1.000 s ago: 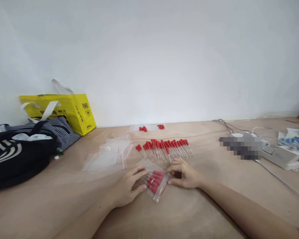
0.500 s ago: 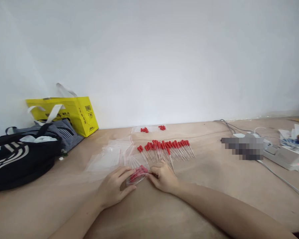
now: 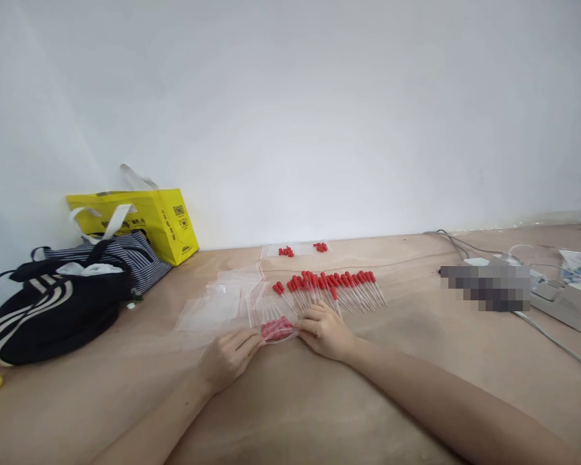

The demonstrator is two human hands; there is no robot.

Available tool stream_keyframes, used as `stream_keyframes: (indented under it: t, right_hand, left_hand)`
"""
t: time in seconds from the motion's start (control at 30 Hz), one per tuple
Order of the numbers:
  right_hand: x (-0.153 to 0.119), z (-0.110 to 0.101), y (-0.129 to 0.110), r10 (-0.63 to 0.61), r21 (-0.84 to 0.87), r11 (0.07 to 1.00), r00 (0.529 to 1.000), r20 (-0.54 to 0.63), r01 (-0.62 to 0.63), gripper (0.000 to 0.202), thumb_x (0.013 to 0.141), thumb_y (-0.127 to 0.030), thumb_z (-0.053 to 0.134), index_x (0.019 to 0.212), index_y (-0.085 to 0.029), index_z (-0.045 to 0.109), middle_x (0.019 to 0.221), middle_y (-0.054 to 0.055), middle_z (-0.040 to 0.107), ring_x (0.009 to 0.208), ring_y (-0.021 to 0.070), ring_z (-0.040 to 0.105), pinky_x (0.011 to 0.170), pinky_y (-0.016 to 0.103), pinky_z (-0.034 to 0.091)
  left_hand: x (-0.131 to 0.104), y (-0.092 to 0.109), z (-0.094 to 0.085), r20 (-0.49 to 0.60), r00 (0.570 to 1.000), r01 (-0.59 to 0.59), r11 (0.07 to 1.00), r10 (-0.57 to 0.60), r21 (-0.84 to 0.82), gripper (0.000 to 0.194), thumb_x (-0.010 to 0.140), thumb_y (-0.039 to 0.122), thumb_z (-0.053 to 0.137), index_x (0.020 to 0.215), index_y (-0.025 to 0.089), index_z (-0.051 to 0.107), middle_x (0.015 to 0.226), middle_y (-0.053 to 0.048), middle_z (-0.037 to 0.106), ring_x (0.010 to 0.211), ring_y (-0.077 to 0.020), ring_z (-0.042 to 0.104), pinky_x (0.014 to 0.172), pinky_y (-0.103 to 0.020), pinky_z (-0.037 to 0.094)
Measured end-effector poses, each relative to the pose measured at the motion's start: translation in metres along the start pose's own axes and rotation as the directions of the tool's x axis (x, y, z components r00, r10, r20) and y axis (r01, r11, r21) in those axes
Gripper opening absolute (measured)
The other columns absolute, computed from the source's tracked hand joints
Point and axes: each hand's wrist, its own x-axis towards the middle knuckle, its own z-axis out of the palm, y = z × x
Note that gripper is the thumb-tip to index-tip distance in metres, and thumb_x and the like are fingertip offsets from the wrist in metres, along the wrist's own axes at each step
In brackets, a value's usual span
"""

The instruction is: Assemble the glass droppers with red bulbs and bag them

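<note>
A clear zip bag (image 3: 277,338) lies on the table with several red-bulbed droppers (image 3: 275,328) inside, their bulbs near its mouth and their clear stems pointing away from me. My left hand (image 3: 231,359) pinches the left corner of the mouth. At the right corner, my right hand (image 3: 323,330) grips the bag between thumb and fingers. Just beyond my right hand, a row of loose droppers (image 3: 348,284) lies with the red bulbs pointing away. Flat, unfilled clear bags (image 3: 210,307) are spread out left of the held bag.
Filled bags with red bulbs (image 3: 285,252) lie by the wall. A yellow shopping bag (image 3: 179,226), a striped bag (image 3: 142,258) and a black bag (image 3: 68,316) stand at the left. Power strips (image 3: 566,303) and cables (image 3: 556,345) lie at the right beside a blurred patch.
My left fingers, spread around the bag's left side before, have closed on its corner. The bulbs inside now sit in a neater row. The whole view has shifted slightly.
</note>
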Motion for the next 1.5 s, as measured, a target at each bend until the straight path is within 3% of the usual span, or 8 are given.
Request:
stream_keyframes:
  t: [0.13,0.27,0.47,0.8,0.93,1.13,1.3,1.5]
  right_hand:
    - [0.004,0.002,0.004,-0.147,-0.098,0.985,0.989,-0.020,0.144,0.018,0.081,-0.017,0.046,0.072,-0.018,0.061,0.061,0.002,0.056,0.060,0.0117,0.046,0.061,0.027,0.027]
    - [0.004,0.003,0.004,-0.140,-0.100,0.986,0.989,-0.038,0.136,0.020,0.081,-0.016,0.044,0.070,-0.017,0.060,0.058,0.001,0.054,0.060,0.0111,0.045,0.062,0.028,0.026]
    - [0.003,-0.001,0.004,-0.167,-0.137,0.979,0.982,-0.091,0.153,0.019,0.081,-0.015,0.044,0.071,-0.017,0.060,0.059,0.001,0.054,0.061,0.0111,0.044,0.062,0.027,0.026]
    - [0.008,-0.014,0.001,-0.410,-0.301,0.874,0.912,-0.034,0.382,0.031,0.084,-0.008,0.035,0.061,-0.016,0.055,0.060,0.001,0.053,0.059,0.0108,0.039,0.062,0.029,0.028]
    - [0.008,-0.011,0.001,-0.385,-0.291,0.890,0.920,-0.070,0.351,0.030,0.081,-0.007,0.034,0.060,-0.016,0.053,0.057,0.000,0.050,0.057,0.0111,0.038,0.063,0.029,0.026]
    - [0.006,-0.005,0.000,-0.234,-0.225,0.951,0.969,-0.073,0.213,0.021,0.076,-0.011,0.040,0.060,-0.016,0.052,0.055,0.000,0.049,0.059,0.0113,0.039,0.066,0.030,0.025]
    - [0.007,-0.005,-0.004,-0.194,-0.189,0.966,0.979,-0.069,0.178,0.019,0.076,-0.013,0.042,0.061,-0.016,0.054,0.058,0.001,0.051,0.060,0.0119,0.040,0.065,0.030,0.025]
    - [0.007,-0.002,-0.003,-0.199,-0.174,0.967,0.978,-0.063,0.186,0.018,0.077,-0.012,0.042,0.065,-0.016,0.055,0.058,0.001,0.050,0.061,0.0122,0.040,0.065,0.029,0.025]
  left_hand:
    - [-0.002,-0.003,0.000,0.031,0.999,0.043,0.998,-0.041,-0.054,0.022,0.086,0.019,0.041,0.077,0.017,0.061,0.070,-0.002,0.067,0.063,-0.0118,0.063,0.053,-0.020,0.050]
    - [-0.004,-0.006,0.000,0.040,0.999,0.001,0.999,0.001,-0.055,0.017,0.084,0.023,0.047,0.082,0.016,0.062,0.076,-0.004,0.068,0.066,-0.0139,0.064,0.055,-0.023,0.052]
    - [-0.003,-0.007,-0.001,0.021,0.995,-0.098,0.995,0.098,0.009,0.022,0.085,0.015,0.041,0.078,0.017,0.062,0.073,-0.002,0.068,0.061,-0.0118,0.064,0.053,-0.020,0.051]
    - [-0.002,-0.003,-0.004,0.011,0.997,-0.078,0.995,0.078,0.058,0.025,0.086,0.012,0.038,0.076,0.016,0.060,0.070,-0.003,0.067,0.059,-0.0122,0.062,0.051,-0.021,0.050]
    - [0.001,-0.001,-0.006,-0.015,0.997,-0.081,0.996,0.082,0.048,0.022,0.085,0.011,0.040,0.080,0.016,0.060,0.072,-0.003,0.068,0.061,-0.0129,0.062,0.054,-0.023,0.051]
    - [0.012,0.006,0.004,-0.036,0.997,-0.066,0.998,0.065,-0.017,0.018,0.081,0.012,0.050,0.097,0.017,0.057,0.082,-0.003,0.067,0.077,-0.0148,0.062,0.070,-0.027,0.052]
    - [0.017,0.006,0.016,-0.087,0.996,-0.020,0.996,0.013,-0.088,0.016,0.080,0.010,0.050,0.091,0.017,0.059,0.076,-0.003,0.067,0.072,-0.0142,0.062,0.066,-0.027,0.053]
    - [0.022,0.004,0.028,-0.062,0.998,-0.015,0.984,0.004,-0.175,0.016,0.080,0.012,0.047,0.088,0.018,0.060,0.078,-0.004,0.067,0.073,-0.0139,0.061,0.065,-0.027,0.051]
